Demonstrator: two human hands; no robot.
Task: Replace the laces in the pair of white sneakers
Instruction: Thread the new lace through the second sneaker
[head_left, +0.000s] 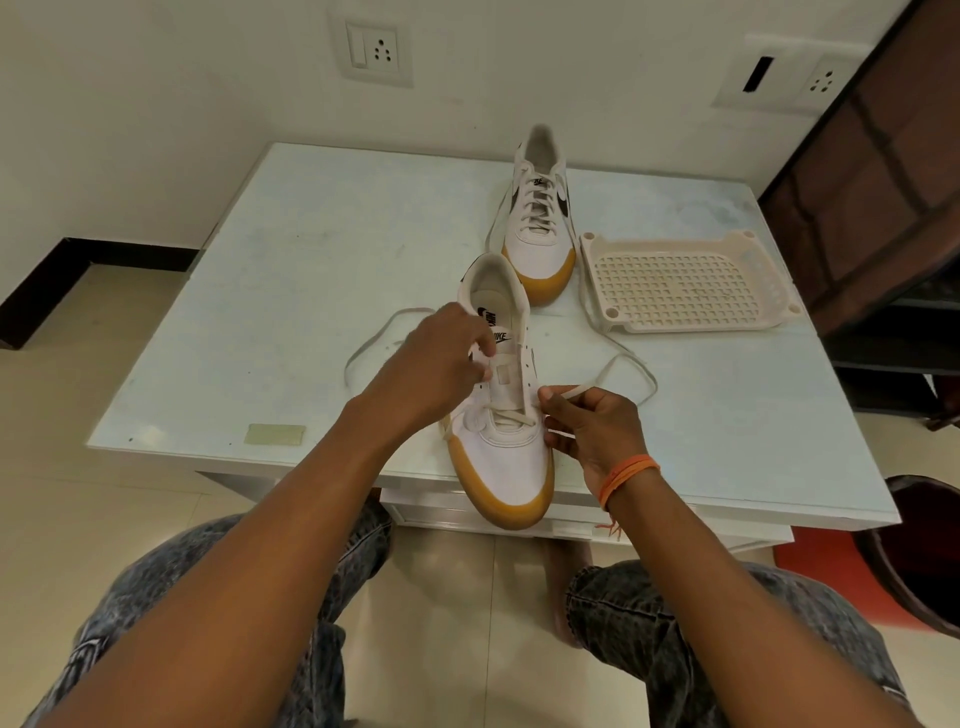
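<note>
We have the near white leather sneaker with the gum-coloured sole (506, 415) standing on the pale glass-topped surface (291, 291), toe towards us and hanging a little over the near edge, so that the eyelet rows face up where we can reach them. Only the lowest eyelets carry lace; the upper ones look empty, so we judge the lacing of this shoe barely begun.

Our left hand (441, 358) lies over the left eyelet row, its fingers curled and pinching the lace or the flap there; which of the two, we cannot tell. That grip seems meant to steady the shoe and open the row.

Our right hand (592, 426) pinches the cream flat lace (626, 366) near its end, just beside the right eyelet row, held taut as if to feed it into the next hole. The rest of the lace trails in loose loops on the surface to either side of the shoe.

The far white sneaker with the dark side mark (540, 218) stands well apart and appears fully laced. To its right lies a cream perforated plastic tray (685, 283), nothing visible in it.
</note>
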